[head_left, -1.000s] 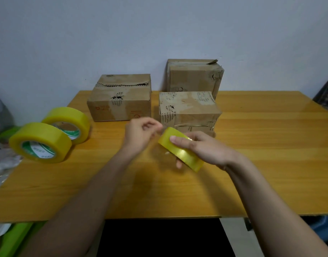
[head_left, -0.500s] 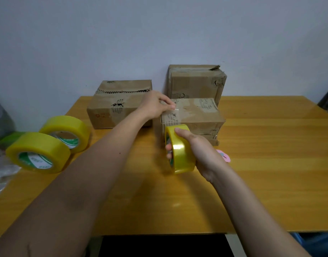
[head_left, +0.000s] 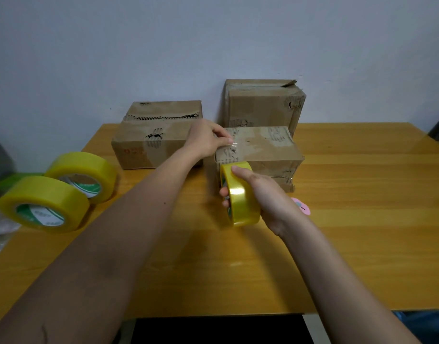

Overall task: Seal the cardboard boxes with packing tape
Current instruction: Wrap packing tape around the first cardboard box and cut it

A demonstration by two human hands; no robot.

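The left hand (head_left: 203,141) pinches the loose end of the tape on top of the nearest box (head_left: 259,151), at its left edge, on the bench (head_left: 362,194). The right hand (head_left: 260,194) grips the tape roll (head_left: 239,194) just in front of the box, lower and nearer the person. The strip must run along the box's long axis, to the right of those pinching fingers (head_left: 224,140); the right hand looks better placed to carry it.

Plain pale grey-white painted wall (head_left: 163,45) fills the upper half, evenly lit, no marks. Against it stands a glossy honey-yellow wooden tabletop (head_left: 362,219) with lengthwise grain; soft sheen at its far right corner. Dark gap (head_left: 218,330) under the near edge. Pale floor strip (head_left: 310,328) beside it.
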